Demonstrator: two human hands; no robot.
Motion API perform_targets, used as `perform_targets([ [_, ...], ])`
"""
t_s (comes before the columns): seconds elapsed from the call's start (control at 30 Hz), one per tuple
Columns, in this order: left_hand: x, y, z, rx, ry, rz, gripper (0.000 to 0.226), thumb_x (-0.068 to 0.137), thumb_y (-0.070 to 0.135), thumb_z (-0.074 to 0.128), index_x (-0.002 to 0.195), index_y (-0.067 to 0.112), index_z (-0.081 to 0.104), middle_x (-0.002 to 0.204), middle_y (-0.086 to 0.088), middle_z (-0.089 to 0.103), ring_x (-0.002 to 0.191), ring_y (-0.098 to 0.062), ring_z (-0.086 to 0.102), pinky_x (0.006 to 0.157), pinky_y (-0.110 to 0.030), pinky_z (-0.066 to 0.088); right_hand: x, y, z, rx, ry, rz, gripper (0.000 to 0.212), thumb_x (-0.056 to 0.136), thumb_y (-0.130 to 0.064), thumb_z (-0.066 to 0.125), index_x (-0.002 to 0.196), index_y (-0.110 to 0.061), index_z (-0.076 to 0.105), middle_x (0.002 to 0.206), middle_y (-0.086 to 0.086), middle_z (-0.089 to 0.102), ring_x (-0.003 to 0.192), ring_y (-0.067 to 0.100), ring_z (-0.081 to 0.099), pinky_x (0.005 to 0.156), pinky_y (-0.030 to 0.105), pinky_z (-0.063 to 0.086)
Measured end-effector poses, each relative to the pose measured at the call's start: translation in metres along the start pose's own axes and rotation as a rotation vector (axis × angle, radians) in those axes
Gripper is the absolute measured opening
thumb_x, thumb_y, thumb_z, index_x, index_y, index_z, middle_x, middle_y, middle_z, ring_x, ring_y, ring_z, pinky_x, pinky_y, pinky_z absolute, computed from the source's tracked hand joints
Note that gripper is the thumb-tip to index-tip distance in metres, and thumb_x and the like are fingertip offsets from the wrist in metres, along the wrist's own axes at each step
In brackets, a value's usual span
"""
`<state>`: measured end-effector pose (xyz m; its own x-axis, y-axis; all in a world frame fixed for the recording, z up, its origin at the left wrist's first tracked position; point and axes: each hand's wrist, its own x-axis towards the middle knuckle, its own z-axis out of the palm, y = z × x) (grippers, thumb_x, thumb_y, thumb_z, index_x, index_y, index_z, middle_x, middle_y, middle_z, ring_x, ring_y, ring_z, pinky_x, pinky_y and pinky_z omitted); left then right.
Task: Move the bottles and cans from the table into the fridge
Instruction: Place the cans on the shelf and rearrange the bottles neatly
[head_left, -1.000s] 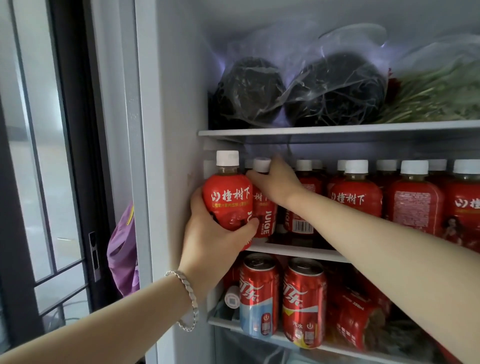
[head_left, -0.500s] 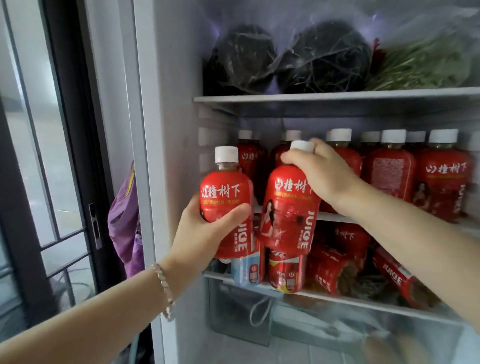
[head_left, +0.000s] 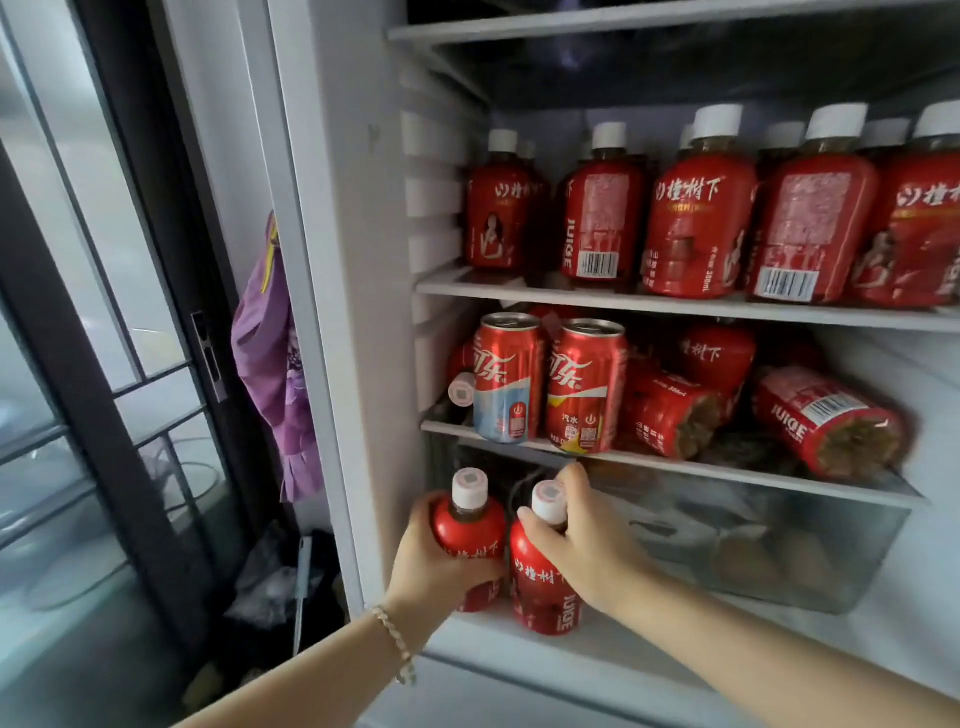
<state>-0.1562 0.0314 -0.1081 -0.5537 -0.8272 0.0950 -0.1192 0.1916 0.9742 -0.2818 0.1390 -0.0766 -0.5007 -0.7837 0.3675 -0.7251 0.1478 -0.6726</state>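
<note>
I hold two red juice bottles with white caps low in front of the open fridge. My left hand (head_left: 431, 558) grips the left bottle (head_left: 470, 525) around its body. My right hand (head_left: 582, 545) clasps the right bottle (head_left: 543, 592) near its neck and cap. Both bottles are upright, side by side, below the can shelf (head_left: 727, 470). That shelf carries two red cola cans (head_left: 545, 382) and several bottles lying on their sides (head_left: 826, 421). The shelf above (head_left: 649, 304) is packed with upright red bottles (head_left: 696, 208).
A clear drawer (head_left: 769, 540) sits behind my right hand at the fridge bottom. The white fridge wall (head_left: 353, 260) stands at left. A purple cloth (head_left: 270, 364) hangs beside it, next to a dark-framed glass door (head_left: 104, 312). Bags lie on the floor (head_left: 280, 577).
Both hands have come down with their bottles from the upper bottle shelf to below the can shelf. The view has tilted down, hiding the top shelf's bagged vegetables.
</note>
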Motion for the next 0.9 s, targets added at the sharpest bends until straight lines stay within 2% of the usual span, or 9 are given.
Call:
perform_targets([
  [0.13,0.018,0.004,0.004,0.094,-0.076,-0.052,0.078,0.051,0.003,0.084,0.114,0.027,0.046,0.100,0.004,0.060,0.089,-0.009,0.059,0.072,-0.023,0.050,0.003,0.004,0.011,-0.017,0.105,0.076,0.025,0.088,-0.038,0.057,0.085,-0.025,0.036,0.086,-0.004,0.054,0.081,0.011,0.056,0.059,0.013,0.037],
  [0.2,0.023,0.009,0.006,0.192,-0.137,-0.114,0.078,0.059,0.007,0.082,0.124,0.014,0.039,0.115,-0.008,0.054,0.102,-0.022,0.056,0.088,-0.036,0.048,0.006,0.001,0.009,-0.252,0.133,0.064,0.032,0.089,-0.045,0.052,0.103,-0.017,0.045,0.104,-0.001,0.054,0.098,0.014,0.053,0.073,0.019,0.041],
  [0.27,0.019,0.020,0.006,0.392,-0.153,-0.143,0.071,0.070,0.016,0.077,0.124,0.005,0.033,0.124,-0.014,0.043,0.111,-0.026,0.050,0.094,-0.034,0.043,0.006,-0.003,0.004,-0.569,0.133,-0.010,0.053,0.090,-0.053,0.043,0.126,-0.014,0.042,0.124,0.001,0.046,0.116,0.017,0.041,0.092,0.023,0.038],
  [0.33,0.012,0.037,0.003,0.536,-0.105,-0.049,0.064,0.081,0.018,0.065,0.130,0.004,0.027,0.127,-0.015,0.038,0.114,-0.029,0.047,0.092,-0.029,0.040,0.003,-0.013,-0.003,-0.719,0.065,-0.040,0.061,0.091,-0.056,0.038,0.135,-0.014,0.034,0.133,0.003,0.040,0.122,0.020,0.036,0.098,0.026,0.036],
  [0.43,0.005,0.065,-0.011,0.573,0.021,0.283,0.061,0.087,0.007,0.049,0.141,0.014,0.021,0.124,-0.006,0.037,0.113,-0.022,0.045,0.090,-0.021,0.037,0.000,-0.037,-0.020,-0.817,-0.049,-0.073,0.047,0.094,-0.047,0.039,0.125,-0.012,0.043,0.122,0.007,0.050,0.109,0.023,0.052,0.080,0.030,0.046],
  [0.53,0.007,0.108,-0.025,0.377,0.144,0.556,0.048,0.085,-0.005,0.044,0.124,0.022,0.042,0.115,0.004,0.044,0.100,-0.004,0.048,0.081,-0.005,0.038,0.007,-0.073,-0.049,-0.793,-0.055,-0.194,0.025,0.094,-0.037,0.040,0.082,-0.020,0.053,0.088,0.002,0.065,0.070,0.020,0.057,0.058,0.026,0.040],
  [0.6,0.018,0.144,-0.032,0.195,0.202,0.686,0.043,0.081,-0.009,0.043,0.106,0.026,0.047,0.111,0.002,0.051,0.100,-0.002,0.054,0.086,-0.009,0.045,0.025,-0.098,-0.075,-0.734,0.009,-0.239,0.026,0.091,-0.035,0.045,0.070,-0.021,0.051,0.072,-0.002,0.062,0.062,0.018,0.057,0.054,0.026,0.041],
  [0.73,0.062,0.220,-0.032,0.096,0.276,0.659,0.036,0.082,-0.002,0.044,0.107,0.024,0.048,0.110,0.001,0.052,0.096,-0.007,0.054,0.080,-0.018,0.045,0.086,-0.136,-0.124,-0.477,0.192,-0.350,0.018,0.089,-0.022,0.053,0.096,-0.012,0.066,0.086,0.004,0.066,0.079,0.022,0.062,0.068,0.035,0.052],
  [0.9,0.108,0.272,-0.024,0.165,0.283,0.373,0.033,0.089,0.001,0.040,0.121,0.009,0.043,0.111,-0.008,0.049,0.104,-0.023,0.049,0.083,-0.027,0.038,0.180,-0.156,-0.130,-0.364,0.172,-0.247,0.050,0.088,-0.022,0.060,0.131,-0.003,0.044,0.122,0.014,0.057,0.108,0.027,0.056,0.088,0.032,0.047],
])
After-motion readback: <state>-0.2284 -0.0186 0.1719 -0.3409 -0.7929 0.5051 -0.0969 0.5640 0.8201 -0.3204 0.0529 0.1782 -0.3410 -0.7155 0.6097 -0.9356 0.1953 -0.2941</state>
